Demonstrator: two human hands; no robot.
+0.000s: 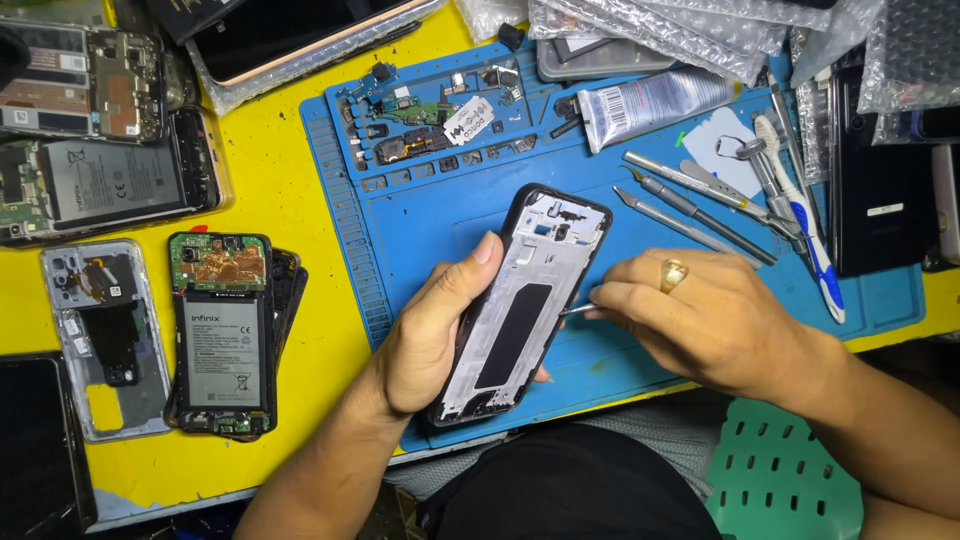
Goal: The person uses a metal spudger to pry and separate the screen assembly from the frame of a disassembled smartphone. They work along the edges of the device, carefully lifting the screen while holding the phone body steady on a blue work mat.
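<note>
Prying at a stripped phone frame (522, 305)
Left hand (432, 335) grips the frame; right hand (705, 320) pinches a thin tool (577, 310) at its edge, parts already out

Yellow table (285, 215) under blue repair mat (440, 210), opened phones (220, 335), bubble-wrap bags (690, 30).

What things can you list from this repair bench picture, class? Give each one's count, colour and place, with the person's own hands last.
phone frame: 1, black and silver, centre, held over the mat
thin metal tool: 1, silver, at the frame's right edge
work mat: 1, blue, on the yellow table
opened phones with batteries: several, left side
glue tube: 1, white, top of the mat
hand tools: several, silver, right of the mat
toothbrush: 1, white and blue, far right
stool: 1, green, bottom right
left hand: holds the frame
right hand: ringed, holds the tool
</note>
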